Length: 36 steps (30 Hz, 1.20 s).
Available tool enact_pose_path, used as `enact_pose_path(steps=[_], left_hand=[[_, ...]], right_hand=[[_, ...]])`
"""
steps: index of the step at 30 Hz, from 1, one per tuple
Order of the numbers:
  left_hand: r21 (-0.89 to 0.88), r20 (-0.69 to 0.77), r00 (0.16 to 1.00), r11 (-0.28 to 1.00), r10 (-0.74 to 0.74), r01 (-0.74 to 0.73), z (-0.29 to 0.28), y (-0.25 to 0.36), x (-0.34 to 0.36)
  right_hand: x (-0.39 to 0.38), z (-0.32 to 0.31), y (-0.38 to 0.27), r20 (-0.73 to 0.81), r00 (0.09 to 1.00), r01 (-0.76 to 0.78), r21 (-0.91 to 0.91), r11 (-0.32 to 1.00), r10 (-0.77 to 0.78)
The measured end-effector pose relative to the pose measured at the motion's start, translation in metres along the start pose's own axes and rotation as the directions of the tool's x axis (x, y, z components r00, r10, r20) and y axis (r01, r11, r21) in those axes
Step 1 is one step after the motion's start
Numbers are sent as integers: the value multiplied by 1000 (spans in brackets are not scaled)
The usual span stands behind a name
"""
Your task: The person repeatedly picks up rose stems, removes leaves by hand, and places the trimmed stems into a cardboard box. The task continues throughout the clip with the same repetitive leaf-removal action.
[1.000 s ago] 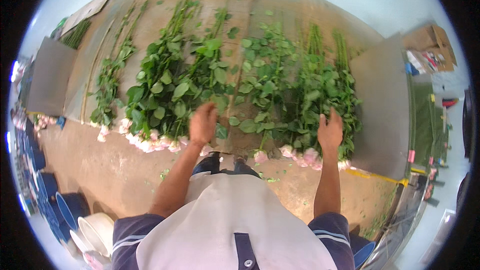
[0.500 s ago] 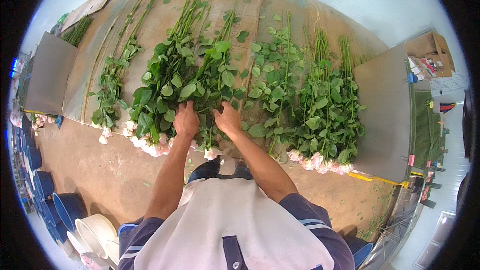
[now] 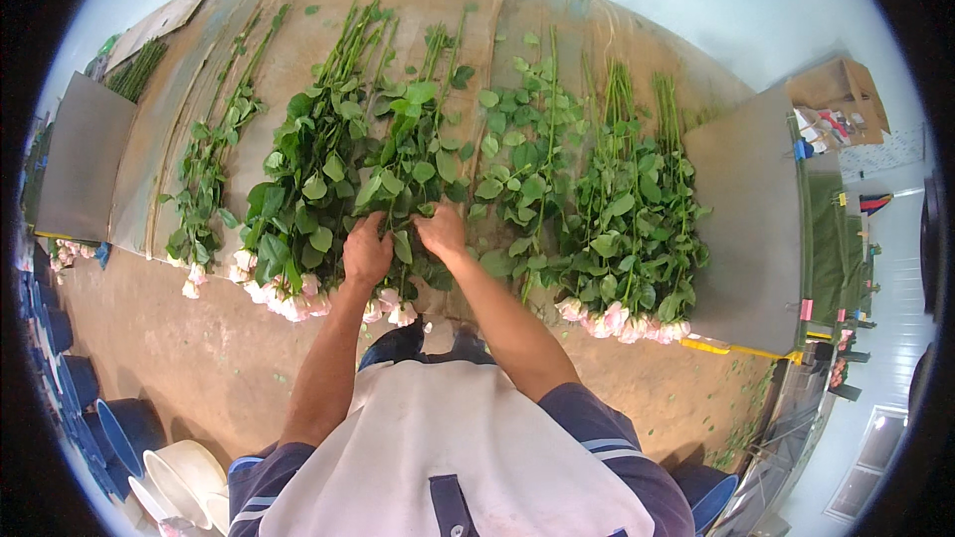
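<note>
Hands: left hand (image 3: 366, 254) and right hand (image 3: 443, 234) pinching rose stems (image 3: 403, 204); grip gently, keeping pink blooms (image 3: 390, 303) level.

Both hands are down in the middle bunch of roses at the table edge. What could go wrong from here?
1. The pale blooms of the middle bunch hang over the table edge; a pull toward the body could drag stems off onto the floor.
2. The left hand and right hand press into dense leaves, so thorns may prick or leaves tear.
3. The bunch on the left overlaps it; stems could tangle and shift.
</note>
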<state>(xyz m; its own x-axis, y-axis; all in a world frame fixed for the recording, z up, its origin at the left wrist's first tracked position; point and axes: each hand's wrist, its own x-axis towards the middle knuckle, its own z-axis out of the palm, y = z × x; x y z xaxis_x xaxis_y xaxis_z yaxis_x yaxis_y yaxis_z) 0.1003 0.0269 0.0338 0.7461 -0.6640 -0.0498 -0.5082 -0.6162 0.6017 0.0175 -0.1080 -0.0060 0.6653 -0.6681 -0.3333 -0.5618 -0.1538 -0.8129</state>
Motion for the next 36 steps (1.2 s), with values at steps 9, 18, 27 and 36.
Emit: enact_pose_path(steps=[9, 18, 27, 36], left_hand=[[2, -6, 999, 999, -32, 32, 0, -14, -3], [37, -86, 996, 999, -20, 23, 2, 15, -19], [134, -196, 976, 988, 98, -72, -5, 32, -31], [-188, 318, 939, 979, 133, -75, 82, 95, -59]], right_hand=[[-24, -48, 3, 74, 970, -244, 290, 925, 233], [-26, -69, 7, -117, 943, -316, -23, 948, 312], [-45, -97, 13, -263, 949, -225, -185, 957, 172], [-43, -127, 24, -239, 954, -251, -317, 915, 179]])
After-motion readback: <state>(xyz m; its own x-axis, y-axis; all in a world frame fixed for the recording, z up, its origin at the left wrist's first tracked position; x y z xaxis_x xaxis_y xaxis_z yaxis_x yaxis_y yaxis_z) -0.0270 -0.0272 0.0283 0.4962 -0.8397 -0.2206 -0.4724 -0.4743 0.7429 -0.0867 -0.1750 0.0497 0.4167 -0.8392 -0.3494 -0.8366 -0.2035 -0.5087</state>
